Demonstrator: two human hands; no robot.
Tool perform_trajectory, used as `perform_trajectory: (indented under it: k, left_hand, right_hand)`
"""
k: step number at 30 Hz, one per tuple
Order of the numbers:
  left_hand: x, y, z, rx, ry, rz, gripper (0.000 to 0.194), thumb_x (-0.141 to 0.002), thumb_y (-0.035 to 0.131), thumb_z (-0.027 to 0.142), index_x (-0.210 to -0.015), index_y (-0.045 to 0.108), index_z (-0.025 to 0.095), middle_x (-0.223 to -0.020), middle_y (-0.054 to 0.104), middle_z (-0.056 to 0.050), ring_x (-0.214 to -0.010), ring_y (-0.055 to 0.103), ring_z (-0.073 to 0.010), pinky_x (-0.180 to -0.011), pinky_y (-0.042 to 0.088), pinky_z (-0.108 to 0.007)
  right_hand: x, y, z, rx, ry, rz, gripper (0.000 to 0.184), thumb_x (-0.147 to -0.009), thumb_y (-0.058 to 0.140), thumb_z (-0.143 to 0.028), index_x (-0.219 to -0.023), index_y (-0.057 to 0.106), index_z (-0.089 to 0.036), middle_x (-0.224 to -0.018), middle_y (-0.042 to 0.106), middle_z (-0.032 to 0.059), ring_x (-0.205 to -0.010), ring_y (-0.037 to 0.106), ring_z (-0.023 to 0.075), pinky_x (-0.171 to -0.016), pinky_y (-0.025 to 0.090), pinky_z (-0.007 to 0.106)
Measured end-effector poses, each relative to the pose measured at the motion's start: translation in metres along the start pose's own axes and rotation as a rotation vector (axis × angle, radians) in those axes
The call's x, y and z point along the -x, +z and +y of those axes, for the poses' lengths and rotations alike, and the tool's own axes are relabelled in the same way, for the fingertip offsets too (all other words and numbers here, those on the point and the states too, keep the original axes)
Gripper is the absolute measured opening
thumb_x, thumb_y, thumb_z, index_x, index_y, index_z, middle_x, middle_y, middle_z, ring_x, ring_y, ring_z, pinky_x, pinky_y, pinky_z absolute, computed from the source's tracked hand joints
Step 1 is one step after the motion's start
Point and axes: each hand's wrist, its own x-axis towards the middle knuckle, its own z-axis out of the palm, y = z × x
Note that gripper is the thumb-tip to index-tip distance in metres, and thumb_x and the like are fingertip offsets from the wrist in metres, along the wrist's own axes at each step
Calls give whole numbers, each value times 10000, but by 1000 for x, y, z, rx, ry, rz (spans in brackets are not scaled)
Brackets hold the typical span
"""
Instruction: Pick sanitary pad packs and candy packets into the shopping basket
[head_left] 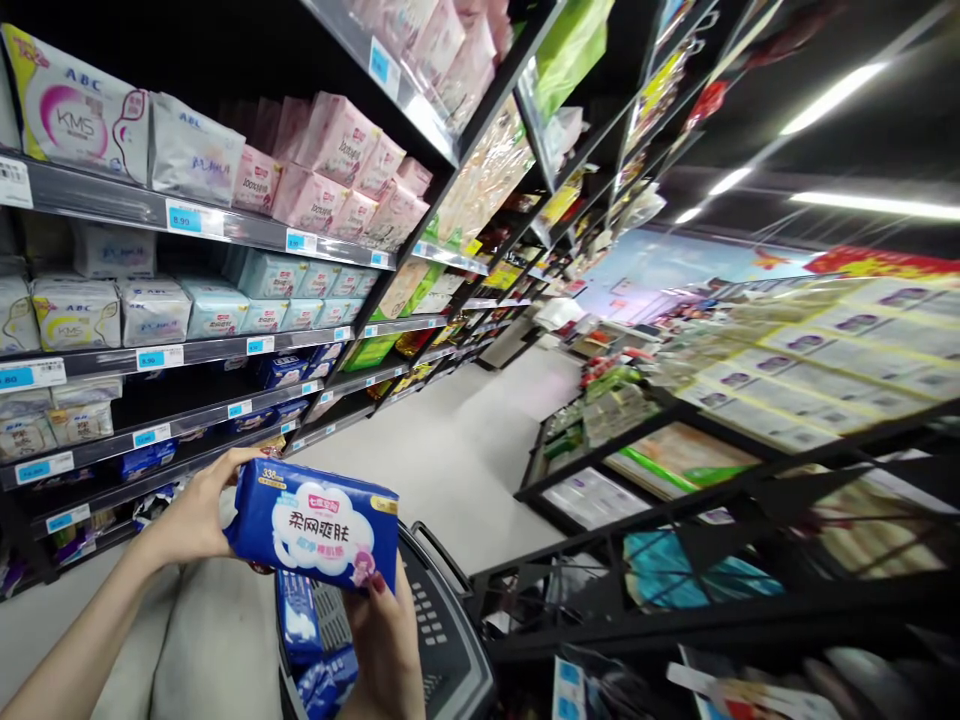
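Note:
A blue pack of sanitary pads (315, 525), printed with a white cloud and pink label, is held up in front of me, tilted a little. My left hand (199, 510) grips its left end, fingers behind the pack. At the lower right corner, my right hand (386, 620) is closed on it, thumb on the front face. Below the pack stands a dark grey shopping basket (457, 650) with slotted walls. More blue packs (300, 610) lie inside it, partly covered by the held pack and my right hand.
On the left, store shelves (225, 345) carry pink, white, light blue and dark blue packs above price tags. A pale aisle floor (442, 410) runs ahead. To the right stands a black rack (570, 560) under stacked white-and-yellow cartons (817, 350), blurred towards the edge.

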Motion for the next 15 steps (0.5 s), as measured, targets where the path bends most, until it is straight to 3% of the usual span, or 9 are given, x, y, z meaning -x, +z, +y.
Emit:
perform_trajectory:
  k: [15]
  left_hand:
    - [0,-1,-2,-2,-6,-10,835,-598,871,288,-1320,456,235,-1396,557,-120,-1223,578,-286,-1047,461,-386]
  right_hand:
    - [4,14,-8,-17,56,74,726,-750,793,-470,-1391,524,-261,-1264,676,90,-1157,634,265,-972,513,383]
